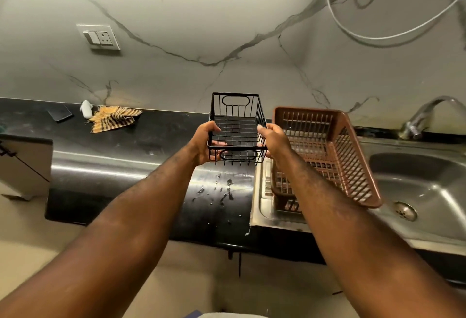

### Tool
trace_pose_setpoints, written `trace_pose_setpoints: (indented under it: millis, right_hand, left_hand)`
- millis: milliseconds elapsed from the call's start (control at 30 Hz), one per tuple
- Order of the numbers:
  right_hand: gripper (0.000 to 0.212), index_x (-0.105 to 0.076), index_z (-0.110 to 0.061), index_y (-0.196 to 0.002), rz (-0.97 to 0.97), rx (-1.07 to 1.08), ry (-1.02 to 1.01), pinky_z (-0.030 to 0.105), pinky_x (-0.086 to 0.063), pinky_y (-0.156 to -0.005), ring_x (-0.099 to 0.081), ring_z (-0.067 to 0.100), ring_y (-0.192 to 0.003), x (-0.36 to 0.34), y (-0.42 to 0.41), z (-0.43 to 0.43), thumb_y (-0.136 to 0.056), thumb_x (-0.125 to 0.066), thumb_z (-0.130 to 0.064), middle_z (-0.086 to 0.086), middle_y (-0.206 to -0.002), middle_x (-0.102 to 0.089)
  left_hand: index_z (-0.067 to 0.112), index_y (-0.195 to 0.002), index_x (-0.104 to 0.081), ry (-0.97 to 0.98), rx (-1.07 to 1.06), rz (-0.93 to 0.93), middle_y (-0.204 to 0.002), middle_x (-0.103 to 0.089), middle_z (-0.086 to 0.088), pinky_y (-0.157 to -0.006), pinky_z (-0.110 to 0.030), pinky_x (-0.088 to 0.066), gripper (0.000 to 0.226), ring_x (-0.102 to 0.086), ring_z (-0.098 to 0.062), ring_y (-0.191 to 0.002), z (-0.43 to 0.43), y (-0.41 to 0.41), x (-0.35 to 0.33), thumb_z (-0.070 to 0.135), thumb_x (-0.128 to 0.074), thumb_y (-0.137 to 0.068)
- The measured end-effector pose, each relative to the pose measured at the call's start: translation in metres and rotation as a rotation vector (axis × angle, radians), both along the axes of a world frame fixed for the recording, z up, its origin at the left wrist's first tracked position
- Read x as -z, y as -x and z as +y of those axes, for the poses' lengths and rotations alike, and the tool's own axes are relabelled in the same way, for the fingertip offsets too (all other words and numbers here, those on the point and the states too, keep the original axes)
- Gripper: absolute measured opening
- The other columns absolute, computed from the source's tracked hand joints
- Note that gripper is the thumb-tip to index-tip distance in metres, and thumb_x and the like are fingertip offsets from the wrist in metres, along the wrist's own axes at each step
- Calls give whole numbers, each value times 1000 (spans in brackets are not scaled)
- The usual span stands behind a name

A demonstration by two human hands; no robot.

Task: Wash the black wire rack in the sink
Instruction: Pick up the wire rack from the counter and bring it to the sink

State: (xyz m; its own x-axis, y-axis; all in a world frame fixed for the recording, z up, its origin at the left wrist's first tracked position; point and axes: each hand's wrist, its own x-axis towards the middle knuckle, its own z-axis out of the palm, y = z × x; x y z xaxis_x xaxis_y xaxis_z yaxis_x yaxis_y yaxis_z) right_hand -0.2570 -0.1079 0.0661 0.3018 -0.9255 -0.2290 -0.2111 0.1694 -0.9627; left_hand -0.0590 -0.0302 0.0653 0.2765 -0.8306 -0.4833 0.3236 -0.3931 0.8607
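The black wire rack (237, 115), a small rectangular basket with oval handle cutouts at both ends, is held in the air above the black countertop (126, 146). My left hand (203, 144) grips its near left corner, thumb over the rim. My right hand (273, 139) grips the near right corner the same way. The steel sink (428, 191) with its drain (405, 210) lies to the right, and the tap (426, 115) stands behind it. No water runs.
A brown plastic basket (353, 156) leans tilted on the sink's drainboard, right beside the rack. A checked cloth (113, 119), a white object (86, 108) and a dark phone (60, 113) lie at the back left of the counter. Water drops spot the counter below the rack.
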Motion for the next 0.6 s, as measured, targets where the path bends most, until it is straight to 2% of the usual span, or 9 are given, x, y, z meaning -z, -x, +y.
trace_pose_setpoints:
  millis: [100,167,300,400,467,533,600]
  right_hand:
    - [56,-46,-27,-143,-62,-38,-123,46,-43,-96,-48,22,-123,-7,32,-7,-94,-52,-54,2,-148,-46]
    - [51,-55,-27,-134,-94,-50,-199,49,-42,-102,-53,26,-122,-11,57,-11,-93,-51,-57,4,-140,-54]
    - [46,-68,-17,-117,-233,-88,-287,50,-50,-98,-67,30,-108,-16,110,-21,-94,-52,-54,9,-113,-73]
    - [44,-69,-12,-115,-325,-81,-319,45,-55,-89,-70,29,-102,-17,147,-30,-95,-53,-48,11,-105,-76]
    - [50,-69,-14,-119,-310,-47,-332,42,-56,-85,-71,29,-100,-19,170,-33,-87,-62,-52,10,-107,-76]
    - [63,-67,-17,-124,-298,-15,-343,46,-54,-93,-71,31,-103,-16,192,-39,-75,-71,-55,12,-115,-73]
    - [63,-67,-17,-124,-299,1,-351,46,-55,-91,-70,33,-105,-11,210,-46,-72,-73,-52,14,-120,-71]
  left_hand:
    - [14,-105,-50,17,1,5,-100,-61,-15,-65,-31,-51,37,-66,-29,-77,-5,31,-5,36,-55,-76]
    - [13,-102,-50,20,11,0,-92,-63,-12,-67,-32,-48,36,-66,-27,-73,-9,57,-8,38,-54,-76]
    - [16,-82,-57,61,55,67,-78,-61,-8,-64,-29,-43,22,-59,-24,-66,-17,109,-10,37,-50,-82]
    - [14,-84,-61,98,100,101,-80,-60,-8,-62,-28,-45,27,-56,-23,-67,-26,146,-9,39,-52,-78]
    - [15,-82,-60,115,113,101,-76,-58,-6,-57,-26,-45,24,-54,-20,-61,-33,170,-9,36,-49,-80]
    - [14,-83,-61,146,113,131,-75,-60,-4,-59,-28,-46,23,-57,-20,-61,-38,195,-13,31,-46,-83]
    - [11,-88,-61,165,109,156,-78,-62,-6,-61,-29,-50,22,-59,-21,-63,-43,212,-11,26,-44,-85]
